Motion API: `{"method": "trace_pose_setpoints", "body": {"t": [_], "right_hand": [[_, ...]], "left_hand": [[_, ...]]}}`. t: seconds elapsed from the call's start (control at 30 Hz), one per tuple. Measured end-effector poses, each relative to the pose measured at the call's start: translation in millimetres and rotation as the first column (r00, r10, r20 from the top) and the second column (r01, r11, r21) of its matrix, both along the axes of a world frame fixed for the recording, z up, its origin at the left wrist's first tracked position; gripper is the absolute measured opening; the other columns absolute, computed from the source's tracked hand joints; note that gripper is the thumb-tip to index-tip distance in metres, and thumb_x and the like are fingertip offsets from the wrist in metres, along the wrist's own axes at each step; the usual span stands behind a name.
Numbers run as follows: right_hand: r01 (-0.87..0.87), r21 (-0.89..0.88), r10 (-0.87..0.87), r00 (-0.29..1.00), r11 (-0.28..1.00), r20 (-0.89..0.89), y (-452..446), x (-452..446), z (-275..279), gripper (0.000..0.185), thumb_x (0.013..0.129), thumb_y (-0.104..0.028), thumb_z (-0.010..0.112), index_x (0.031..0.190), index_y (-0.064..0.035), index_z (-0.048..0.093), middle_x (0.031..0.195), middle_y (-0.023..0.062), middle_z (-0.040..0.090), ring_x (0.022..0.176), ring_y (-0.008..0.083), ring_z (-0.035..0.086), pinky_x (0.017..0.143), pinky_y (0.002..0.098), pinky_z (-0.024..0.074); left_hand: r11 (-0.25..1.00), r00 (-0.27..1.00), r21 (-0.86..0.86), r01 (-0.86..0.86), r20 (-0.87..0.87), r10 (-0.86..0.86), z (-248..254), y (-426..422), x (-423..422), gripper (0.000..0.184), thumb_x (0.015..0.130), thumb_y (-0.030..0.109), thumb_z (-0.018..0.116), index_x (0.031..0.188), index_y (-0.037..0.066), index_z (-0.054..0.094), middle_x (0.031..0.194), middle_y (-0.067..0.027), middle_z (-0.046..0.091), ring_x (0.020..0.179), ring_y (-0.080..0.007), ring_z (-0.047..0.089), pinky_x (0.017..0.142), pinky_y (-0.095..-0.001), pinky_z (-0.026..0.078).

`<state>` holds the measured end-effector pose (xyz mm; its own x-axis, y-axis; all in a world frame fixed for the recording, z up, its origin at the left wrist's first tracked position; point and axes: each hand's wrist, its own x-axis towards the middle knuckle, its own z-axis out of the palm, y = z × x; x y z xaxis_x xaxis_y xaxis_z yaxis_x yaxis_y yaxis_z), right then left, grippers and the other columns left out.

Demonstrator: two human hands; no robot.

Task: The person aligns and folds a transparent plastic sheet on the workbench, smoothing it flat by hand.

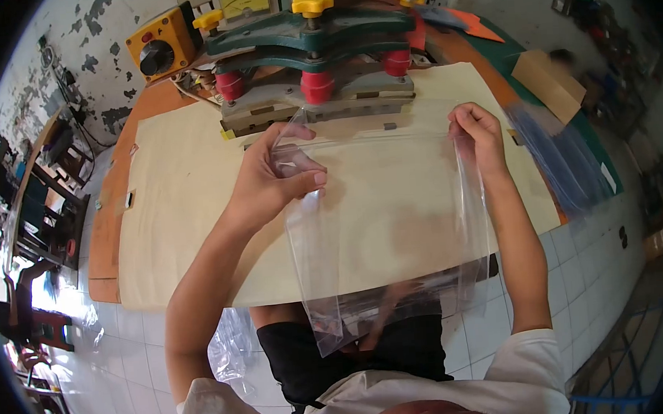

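Between my hands hangs a clear plastic bag (394,226), flat and see-through, with folded strips along both sides. Its lower end droops past the table's front edge over my lap. My left hand (271,173) holds the upper left part, the thumb in front and the fingers curled behind or inside the film; which of the two I cannot tell. At the upper right corner, my right hand (480,135) pinches the film in closed fingers. Just beyond the bag's top edge stands a green and grey press (314,62) with red insulators and yellow knobs.
A cream sheet covers the wooden table (103,246). A yellow control box (159,46) sits back left. On the right lie a stack of clear plastic pieces (558,153) and a cardboard piece (550,88). More clear plastic (230,349) is on the floor below.
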<state>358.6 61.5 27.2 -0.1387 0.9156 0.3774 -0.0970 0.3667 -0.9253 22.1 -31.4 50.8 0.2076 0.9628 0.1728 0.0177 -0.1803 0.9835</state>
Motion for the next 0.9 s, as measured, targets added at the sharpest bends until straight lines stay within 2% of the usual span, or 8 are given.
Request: {"method": "trace_pose_setpoints", "body": {"t": [0.07, 0.23, 0.33, 0.4, 0.63, 0.73, 0.8, 0.9], "right_hand": [[-0.021, -0.025, 0.019, 0.996, 0.999, -0.091, -2, -2, 1, 0.021, 0.096, -0.022, 0.059, 0.087, -0.0031, 0.063, 0.067, 0.0011, 0.058, 0.052, 0.0059, 0.048, 0.047, 0.0203, 0.0340], [-0.048, -0.047, 0.043, 0.993, 0.998, -0.106, -2, -3, -7, 0.022, 0.096, -0.023, 0.059, 0.087, -0.0033, 0.064, 0.066, 0.0001, 0.057, 0.053, 0.0058, 0.047, 0.047, 0.0202, 0.0337], [0.012, -0.049, -0.016, 0.995, 0.999, -0.097, -2, -9, -12, 0.022, 0.095, -0.023, 0.060, 0.087, -0.0030, 0.064, 0.066, 0.0005, 0.057, 0.053, 0.0055, 0.048, 0.047, 0.0205, 0.0343], [0.071, -0.060, -0.072, 0.997, 0.996, -0.021, -6, -12, -9, 0.021, 0.095, -0.022, 0.061, 0.088, -0.0028, 0.065, 0.067, 0.0009, 0.058, 0.054, 0.0052, 0.049, 0.045, 0.0205, 0.0342], [0.105, -0.008, -0.104, 0.992, 0.994, 0.069, -10, -12, -5, 0.020, 0.095, -0.021, 0.061, 0.088, -0.0023, 0.065, 0.070, 0.0021, 0.060, 0.056, 0.0042, 0.050, 0.044, 0.0198, 0.0348], [0.145, 0.049, -0.151, 0.975, 0.988, 0.161, -8, -11, -6, 0.021, 0.096, -0.019, 0.060, 0.086, -0.0007, 0.064, 0.071, 0.0028, 0.061, 0.058, 0.0041, 0.052, 0.048, 0.0198, 0.0379], [0.163, 0.196, -0.196, 0.966, 0.967, 0.166, -8, -13, -6, 0.021, 0.096, -0.016, 0.058, 0.086, 0.0009, 0.064, 0.071, 0.0019, 0.061, 0.061, 0.0047, 0.054, 0.053, 0.0206, 0.0416], [0.160, 0.200, -0.200, 0.958, 0.967, 0.205, -10, -9, -2, 0.019, 0.097, -0.014, 0.057, 0.088, 0.0016, 0.064, 0.069, 0.0005, 0.059, 0.063, 0.0057, 0.055, 0.059, 0.0221, 0.0453]], "left_hand": [[1.000, 1.000, 0.001, -0.008, 0.021, 0.008, 1, -2, 1, 0.051, 0.075, -0.001, 0.078, 0.117, 0.004, 0.049, 0.081, -0.0086, 0.068, 0.069, -0.0157, 0.067, 0.064, -0.0273, 0.053], [1.000, 1.000, 0.016, -0.013, -0.008, 0.013, 1, 2, -1, 0.042, 0.074, -0.002, 0.075, 0.109, 0.004, 0.052, 0.080, -0.0073, 0.068, 0.071, -0.0132, 0.067, 0.070, -0.0265, 0.052], [0.998, 0.997, -0.019, -0.057, 0.045, 0.058, -6, 7, -1, 0.045, 0.073, -0.004, 0.076, 0.110, 0.002, 0.052, 0.079, -0.0087, 0.066, 0.070, -0.0160, 0.066, 0.064, -0.0291, 0.055], [0.994, 0.993, 0.008, -0.109, 0.039, 0.109, -9, 10, 0, 0.045, 0.072, -0.005, 0.075, 0.110, 0.002, 0.052, 0.079, -0.0086, 0.065, 0.070, -0.0165, 0.066, 0.065, -0.0316, 0.055], [0.995, 0.991, -0.052, -0.083, 0.104, 0.088, -8, 8, 4, 0.044, 0.072, -0.006, 0.073, 0.109, 0.001, 0.051, 0.078, -0.0103, 0.065, 0.068, -0.0182, 0.065, 0.061, -0.0327, 0.054], [0.996, 0.992, -0.033, -0.084, 0.092, 0.087, -10, 10, 5, 0.043, 0.073, -0.006, 0.072, 0.110, 0.001, 0.051, 0.078, -0.0110, 0.065, 0.066, -0.0191, 0.065, 0.060, -0.0326, 0.052], [0.995, 0.991, -0.035, -0.091, 0.095, 0.094, -12, 11, 5, 0.043, 0.073, -0.006, 0.072, 0.110, 0.001, 0.051, 0.077, -0.0116, 0.066, 0.065, -0.0191, 0.064, 0.060, -0.0326, 0.052], [0.994, 0.989, -0.048, -0.098, 0.103, 0.102, -15, 11, 6, 0.044, 0.073, -0.006, 0.073, 0.110, 0.001, 0.051, 0.076, -0.0113, 0.065, 0.064, -0.0191, 0.064, 0.060, -0.0327, 0.052]]}}
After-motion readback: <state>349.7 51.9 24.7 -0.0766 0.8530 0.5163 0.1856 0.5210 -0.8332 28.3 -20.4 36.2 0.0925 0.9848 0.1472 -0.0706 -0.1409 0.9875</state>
